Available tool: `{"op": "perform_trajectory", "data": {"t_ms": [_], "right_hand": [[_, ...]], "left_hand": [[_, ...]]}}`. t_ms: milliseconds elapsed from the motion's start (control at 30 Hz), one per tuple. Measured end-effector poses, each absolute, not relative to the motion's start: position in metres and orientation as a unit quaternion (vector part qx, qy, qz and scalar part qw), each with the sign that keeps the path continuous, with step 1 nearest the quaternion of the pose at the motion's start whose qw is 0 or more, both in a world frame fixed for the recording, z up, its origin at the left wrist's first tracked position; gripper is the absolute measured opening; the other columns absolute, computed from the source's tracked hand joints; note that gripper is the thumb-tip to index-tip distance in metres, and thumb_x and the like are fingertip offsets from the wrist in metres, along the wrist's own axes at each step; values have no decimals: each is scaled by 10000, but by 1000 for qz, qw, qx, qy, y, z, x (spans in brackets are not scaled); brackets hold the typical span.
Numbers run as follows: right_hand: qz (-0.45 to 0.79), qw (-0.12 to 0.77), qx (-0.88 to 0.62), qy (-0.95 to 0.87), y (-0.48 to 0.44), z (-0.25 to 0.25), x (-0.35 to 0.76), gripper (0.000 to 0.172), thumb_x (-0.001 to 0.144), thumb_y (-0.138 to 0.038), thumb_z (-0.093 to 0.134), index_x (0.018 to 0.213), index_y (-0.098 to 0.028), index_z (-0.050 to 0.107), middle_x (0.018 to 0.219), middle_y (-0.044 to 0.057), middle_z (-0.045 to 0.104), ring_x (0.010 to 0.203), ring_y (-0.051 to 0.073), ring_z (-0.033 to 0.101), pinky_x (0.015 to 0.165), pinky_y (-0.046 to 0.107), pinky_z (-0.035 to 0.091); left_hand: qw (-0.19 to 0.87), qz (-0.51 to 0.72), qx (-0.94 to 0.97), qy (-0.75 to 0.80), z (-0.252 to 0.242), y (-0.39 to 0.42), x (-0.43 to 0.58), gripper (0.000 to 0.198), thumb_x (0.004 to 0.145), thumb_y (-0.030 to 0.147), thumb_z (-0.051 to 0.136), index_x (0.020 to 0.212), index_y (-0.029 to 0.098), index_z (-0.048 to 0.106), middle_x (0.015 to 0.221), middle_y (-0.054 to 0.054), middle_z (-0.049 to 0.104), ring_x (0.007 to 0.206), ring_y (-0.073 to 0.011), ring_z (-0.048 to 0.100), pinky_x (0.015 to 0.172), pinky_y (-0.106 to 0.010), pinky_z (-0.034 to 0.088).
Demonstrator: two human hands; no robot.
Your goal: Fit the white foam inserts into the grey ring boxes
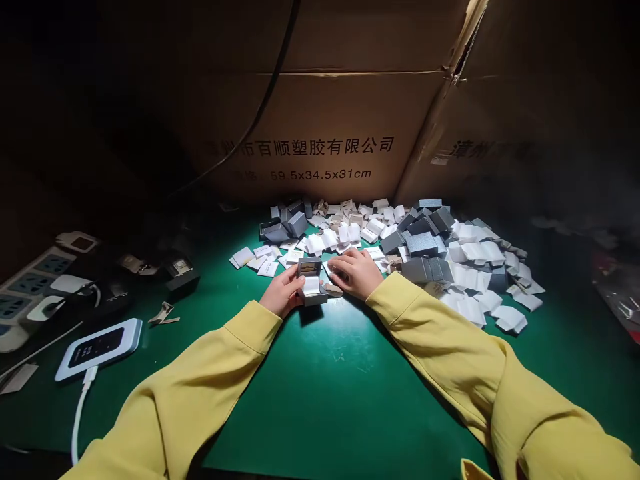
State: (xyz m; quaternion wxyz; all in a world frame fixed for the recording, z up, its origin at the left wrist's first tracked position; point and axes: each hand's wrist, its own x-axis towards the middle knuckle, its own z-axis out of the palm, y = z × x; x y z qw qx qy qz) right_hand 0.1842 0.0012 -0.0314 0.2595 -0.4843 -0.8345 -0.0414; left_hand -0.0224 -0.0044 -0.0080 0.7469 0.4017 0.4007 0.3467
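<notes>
My left hand [283, 290] is closed around the side of a small grey hinged box [315, 299]. The box's lid stands up, and a white lining shows inside. Just right of it is my right hand [359, 272], its fingers bent and close together over some white pieces; what they grip is hidden. Beside the box, below the right fingertips, is a small brownish piece [333, 290]. White folded cards [320, 243] lie scattered beyond both hands.
Grey boxes [423, 244] and white folded pieces [483, 252] are heaped at right, with more grey boxes [289, 230] at the back. Large cartons [330, 107] wall off the far side. At left lie a cabled white device [100, 347], a power strip [37, 283] and a dark box [183, 279].
</notes>
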Motion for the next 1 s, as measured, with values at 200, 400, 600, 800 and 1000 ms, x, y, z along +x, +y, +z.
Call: {"op": "perform_trajectory", "data": {"t_ms": [200,400,600,800,1000], "right_hand": [[-10,364,-488,-793,2,-30,183,276,913,-305,423,912,-185,672,799,66,684,801,195,548,713,334,390],[130,523,-479,-693,5,-22,185,328,903,-402,421,892,-197,677,890,77,658,845,187,585,744,334,484],[270,532,-526,-606,8,-31,187,345,810,-435,528,1005,-192,676,812,42,669,632,149,580,618,311,512],[303,554,-513,-582,8,-31,185,448,741,-375,603,1153,-203,610,820,26,649,717,139,601,712,313,540],[327,550,-503,-581,5,-29,183,286,732,-338,593,958,-184,681,765,25,648,646,128,587,630,286,544]], "left_hand": [[749,347,401,397,-7,-5,-23,568,749,292,622,1273,151,453,1019,-134,679,947,-260,641,689,-328,549],[762,335,418,365,-5,-6,-26,599,753,301,626,1296,140,431,1035,-154,669,985,-265,634,719,-339,550],[761,338,419,361,-7,-6,-25,539,763,313,620,1248,133,471,1047,-161,659,988,-278,633,714,-344,554],[758,332,423,370,-6,-6,-25,558,754,316,629,1255,137,462,1059,-152,655,1012,-278,624,708,-340,556],[760,314,424,380,-1,-7,-25,586,753,315,632,1275,133,439,1028,-145,670,985,-261,636,682,-304,553]]}}
